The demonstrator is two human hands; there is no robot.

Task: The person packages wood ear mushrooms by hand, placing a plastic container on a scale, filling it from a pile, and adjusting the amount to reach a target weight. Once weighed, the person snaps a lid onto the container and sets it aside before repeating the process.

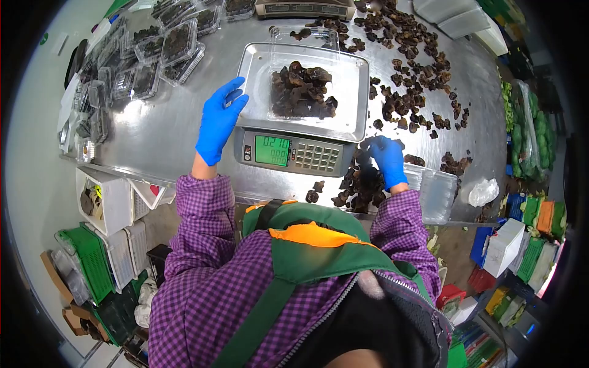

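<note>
A digital scale (293, 151) with a green display stands on the steel table (165, 132). On its pan lies a clear plastic clamshell box (288, 67) holding dark brown mushrooms (302, 92). My left hand (218, 120), in a blue glove, rests with spread fingers against the left edge of the scale pan and box. My right hand (388, 161), also blue-gloved, is closed on a clump of dark mushrooms (362, 178) at the scale's right front corner.
Loose mushrooms (410, 67) are strewn over the table's far right. Filled clear boxes (161, 52) are stacked at the far left. Empty clear containers (437, 195) stand by my right hand. White and green crates (107, 230) sit under the table at the left; packaged greens (529, 132) lie at the right.
</note>
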